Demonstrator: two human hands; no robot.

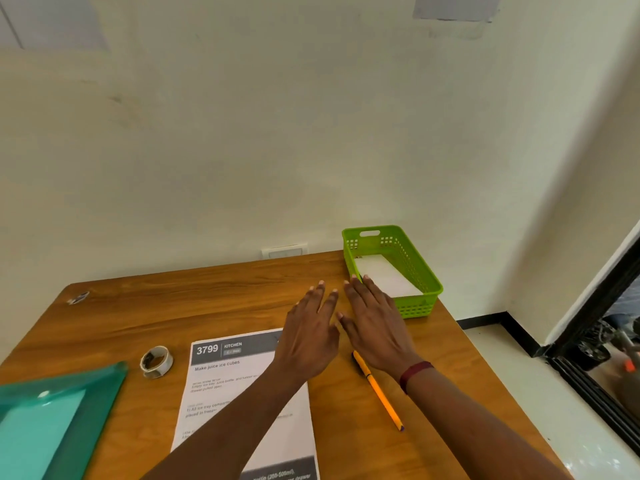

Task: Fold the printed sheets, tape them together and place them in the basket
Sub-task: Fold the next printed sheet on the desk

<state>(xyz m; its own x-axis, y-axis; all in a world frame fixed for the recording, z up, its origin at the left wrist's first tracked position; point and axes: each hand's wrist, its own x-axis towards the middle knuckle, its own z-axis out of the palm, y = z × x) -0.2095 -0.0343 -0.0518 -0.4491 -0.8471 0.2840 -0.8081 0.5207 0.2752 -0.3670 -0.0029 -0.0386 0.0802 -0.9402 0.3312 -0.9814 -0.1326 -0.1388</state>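
A green plastic basket (417,268) stands at the table's far right, with a folded white sheet (384,273) lying flat inside it. A printed sheet (221,382) headed "3799 KITCHEN" lies unfolded on the wooden table, partly under my left forearm. A roll of tape (156,362) sits to its left. My left hand (311,330) hovers palm down with fingers spread above the sheet's top right corner. My right hand (375,323) is also flat and empty, its fingertips near the basket's front left corner.
An orange pen (379,393) lies on the table under my right wrist. A teal plastic folder (52,420) covers the near left corner. The wall runs along the table's far edge; the floor drops off to the right.
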